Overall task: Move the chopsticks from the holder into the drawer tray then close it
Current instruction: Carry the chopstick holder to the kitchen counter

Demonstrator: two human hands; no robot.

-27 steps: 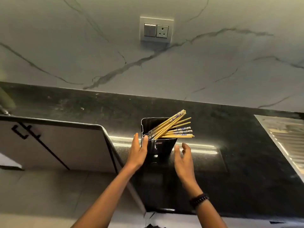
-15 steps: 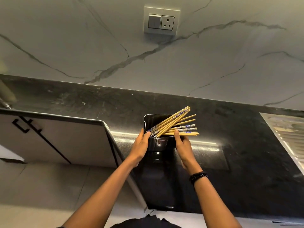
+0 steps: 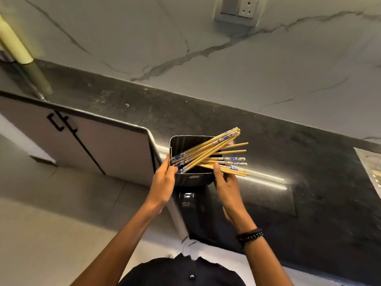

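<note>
the chopsticks [image 3: 208,155] fan out of the black holder [image 3: 193,179] at mid-frame, ends splayed to the right; light, stiff and smooth, they look likely to slip apart, so best gathered as a bundle near mid-length. the right hand [image 3: 227,186] pinches the lower ones, thumb on top; the left hand [image 3: 164,182] grips the holder's left side, on the dark counter [image 3: 309,182]

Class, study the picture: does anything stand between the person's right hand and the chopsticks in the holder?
Nothing visible does. The thumb of the right hand lies on the chopsticks, and the left hand grips the holder.
</note>
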